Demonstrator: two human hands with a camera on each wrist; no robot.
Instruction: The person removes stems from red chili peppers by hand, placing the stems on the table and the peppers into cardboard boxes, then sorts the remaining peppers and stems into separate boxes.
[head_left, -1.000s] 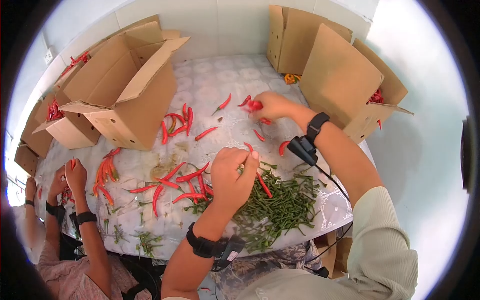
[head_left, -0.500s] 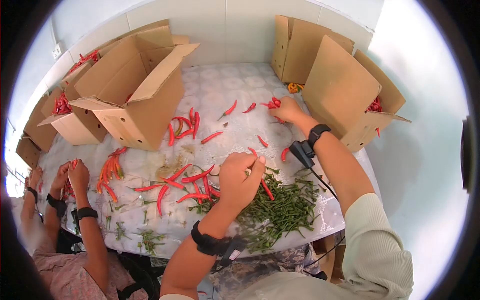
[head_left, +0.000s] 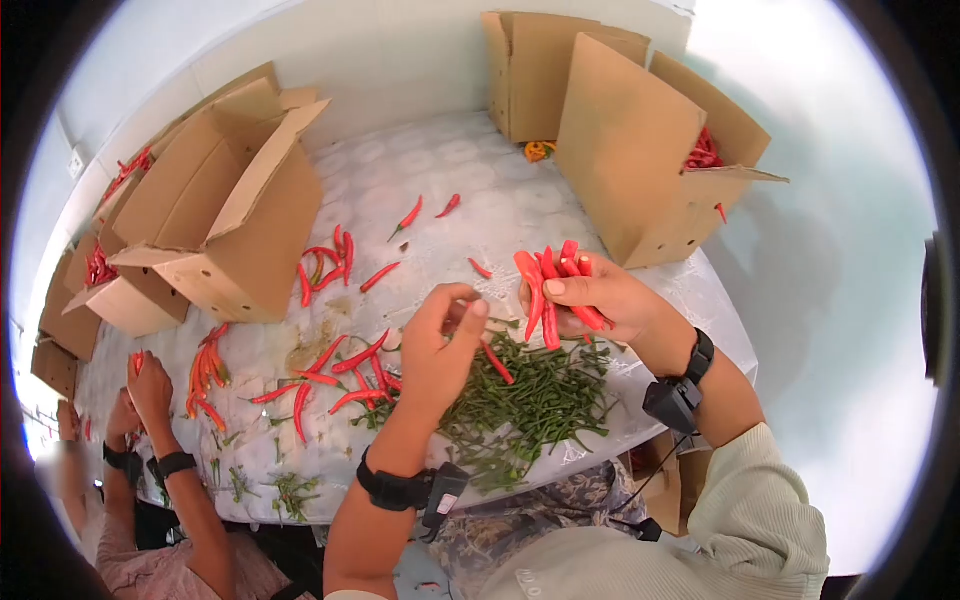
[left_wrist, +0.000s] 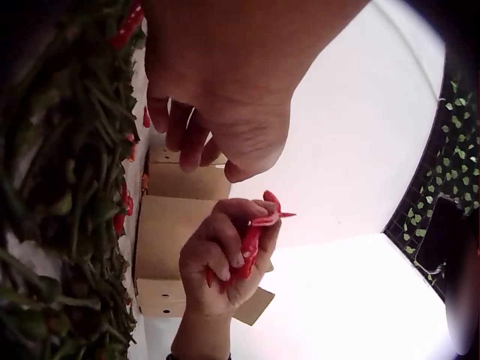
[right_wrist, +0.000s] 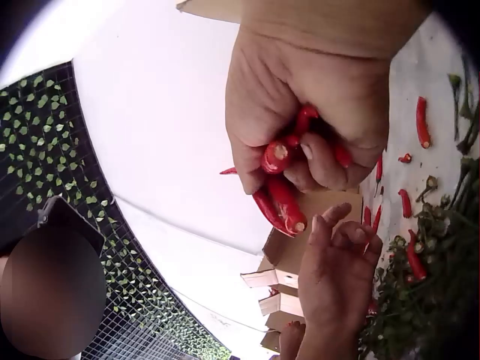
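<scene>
A bunch of several red chillies (head_left: 549, 320) is gripped in my right hand (head_left: 625, 305), raised over the far right side of a pile of green stems (head_left: 540, 405). The right wrist view shows cut, stemless ends on some of these chillies (right_wrist: 278, 155). My left hand (head_left: 435, 345) hovers beside it with loosely bent fingers and nothing in them. A single red chilli (head_left: 498, 364) lies on the stem pile near the left thumb. Left of that hand, more loose red chillies (head_left: 360, 353) are scattered on the covered table (head_left: 410, 150).
Tall cardboard boxes stand at the back left (head_left: 275, 235) and back right (head_left: 630, 150); the right one has red chillies (head_left: 705, 150) inside. An orange-red chilli heap (head_left: 207, 372) lies to the left. Another person's hand (head_left: 150, 390) works at the left edge.
My right hand has come back from the far side of the table toward my left hand, carrying the chillies it gathered. The left hand's fingers have loosened and the head view has shifted.
</scene>
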